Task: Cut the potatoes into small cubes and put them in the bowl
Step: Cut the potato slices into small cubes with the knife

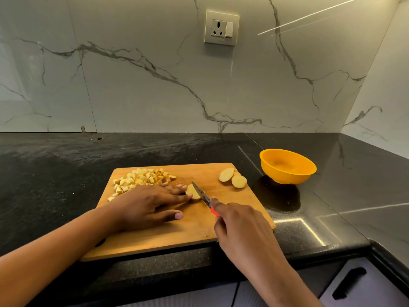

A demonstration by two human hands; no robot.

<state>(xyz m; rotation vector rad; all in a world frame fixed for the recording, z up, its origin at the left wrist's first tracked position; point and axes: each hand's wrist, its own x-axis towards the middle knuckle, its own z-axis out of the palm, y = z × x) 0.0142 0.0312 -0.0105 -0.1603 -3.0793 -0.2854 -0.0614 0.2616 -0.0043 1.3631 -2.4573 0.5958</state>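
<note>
A wooden cutting board (232,200) lies on the black counter. My left hand (150,203) presses flat, straight fingers on a potato piece (194,192) at the board's middle. My right hand (241,224) grips a red-handled knife (202,194), its blade resting against that piece's right side. A pile of small potato cubes (141,179) sits at the board's far left. Two potato slices (233,177) lie at its far right corner. An orange bowl (287,166) stands on the counter to the right of the board, with nothing visible inside.
The black counter (66,165) runs back to a marble wall with a power socket (222,28). The counter turns along the right wall. The board's near edge overhangs the counter front. Cabinet fronts with a dark handle (349,282) sit below at right.
</note>
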